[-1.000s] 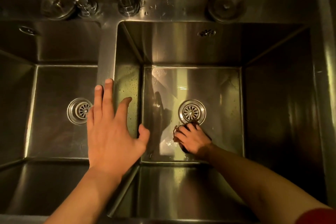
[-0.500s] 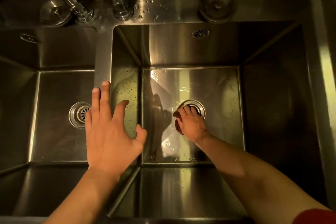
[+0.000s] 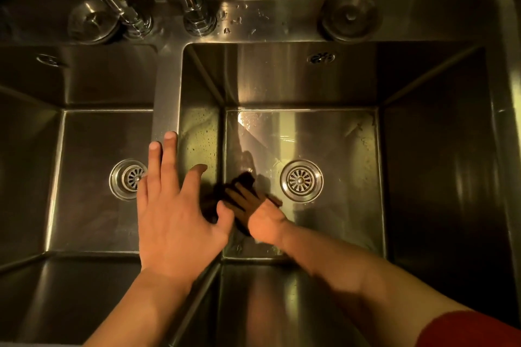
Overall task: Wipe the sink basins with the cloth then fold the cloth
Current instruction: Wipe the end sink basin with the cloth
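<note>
A dark cloth (image 3: 245, 178) lies on the floor of the right sink basin (image 3: 344, 222), just left of its round drain (image 3: 301, 180). My right hand (image 3: 260, 214) presses down on the cloth with its fingers stretched over it, pointing toward the basin's left wall. Most of the cloth is hidden under that hand. My left hand (image 3: 174, 214) rests flat, fingers spread, on the steel divider (image 3: 166, 93) between the basins, with its thumb over the right basin. The left basin (image 3: 90, 222) holds only its drain (image 3: 127, 179).
Chrome faucet pipes (image 3: 194, 0) rise from the back ledge above the divider. A round metal cap (image 3: 351, 15) sits at the back right and another (image 3: 91, 21) at the back left. Water drops spot the right basin's left wall.
My right hand has slid the cloth left, off the drain and toward the basin's left wall. Its fingers have spread out over the cloth. My left hand has stayed on the divider.
</note>
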### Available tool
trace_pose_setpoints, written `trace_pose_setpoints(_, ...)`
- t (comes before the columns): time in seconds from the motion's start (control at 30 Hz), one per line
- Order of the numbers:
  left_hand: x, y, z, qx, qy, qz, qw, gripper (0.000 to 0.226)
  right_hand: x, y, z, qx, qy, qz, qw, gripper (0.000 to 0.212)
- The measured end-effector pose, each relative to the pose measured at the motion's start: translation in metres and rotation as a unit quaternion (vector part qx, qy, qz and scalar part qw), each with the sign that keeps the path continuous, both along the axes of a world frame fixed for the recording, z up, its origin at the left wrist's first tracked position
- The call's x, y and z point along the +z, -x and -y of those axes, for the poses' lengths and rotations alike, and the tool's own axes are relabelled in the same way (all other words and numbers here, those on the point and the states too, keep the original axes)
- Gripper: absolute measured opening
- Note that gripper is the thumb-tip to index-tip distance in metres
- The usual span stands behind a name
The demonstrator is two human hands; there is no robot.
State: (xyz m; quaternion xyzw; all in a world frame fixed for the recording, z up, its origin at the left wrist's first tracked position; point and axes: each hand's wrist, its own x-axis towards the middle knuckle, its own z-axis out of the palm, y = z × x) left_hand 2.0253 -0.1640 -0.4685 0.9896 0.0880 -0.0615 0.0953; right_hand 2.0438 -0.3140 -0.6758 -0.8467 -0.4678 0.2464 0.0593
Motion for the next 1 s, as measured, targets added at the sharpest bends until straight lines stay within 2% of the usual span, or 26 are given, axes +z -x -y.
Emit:
trace_pose_setpoints(0.03, 0.000, 0.000, -0.001, -0.001, 0.002, 0.000, 1.000, 0.058, -0.002, -0.014, -0.005, -0.038, -0.004, 0.005, 0.999, 0.064)
trace_pose_setpoints(0.17, -0.001, 0.002, -0.002, -0.004, 0.001, -0.003, 1.000, 0.060, -0.001, -0.091, -0.017, -0.173, 0.051, -0.031, 0.983, 0.076)
trace_pose_setpoints(0.27, -0.001, 0.001, -0.003, -0.004, -0.004, -0.006, 1.000, 0.063, 0.002, -0.141, 0.008, -0.204, 0.083, 0.037, 0.975, 0.071)
trace_pose_setpoints(0.33, -0.001, 0.001, -0.003, -0.006, -0.002, -0.008, 1.000, 0.063, 0.004, -0.156, 0.041, -0.213, 0.102, 0.050, 0.970, 0.067)
trace_pose_setpoints(0.43, -0.001, 0.003, -0.003, -0.004, 0.001, -0.003, 1.000, 0.063, 0.003, -0.155, 0.110, -0.256, 0.105, 0.079, 0.958, 0.066)
trace_pose_setpoints(0.53, 0.000, 0.002, -0.002, -0.005, 0.003, -0.003, 1.000, 0.063, 0.005, -0.133, 0.176, -0.347, 0.107, 0.052, 0.930, 0.065)
trace_pose_setpoints(0.6, 0.001, 0.001, -0.003, -0.005, 0.002, -0.006, 1.000, 0.063, 0.003, -0.101, 0.204, -0.356, 0.140, 0.041, 0.923, 0.066)
trace_pose_setpoints(0.73, 0.000, 0.001, -0.003, -0.004, -0.001, -0.008, 1.000, 0.061, -0.002, -0.011, 0.220, -0.267, 0.171, -0.013, 0.948, 0.076)
trace_pose_setpoints(0.87, -0.001, 0.001, -0.002, -0.006, -0.006, -0.004, 1.000, 0.061, -0.009, 0.044, 0.192, -0.024, 0.070, -0.024, 0.997, 0.083)
trace_pose_setpoints(0.93, -0.002, 0.000, -0.002, -0.005, -0.005, -0.001, 1.000, 0.062, -0.014, 0.044, 0.165, 0.083, 0.025, -0.027, 0.996, 0.077)
trace_pose_setpoints(1.0, -0.003, 0.001, -0.003, -0.005, -0.006, 0.002, 1.000, 0.063, -0.018, 0.035, 0.134, 0.123, -0.021, -0.023, 0.992, 0.068)
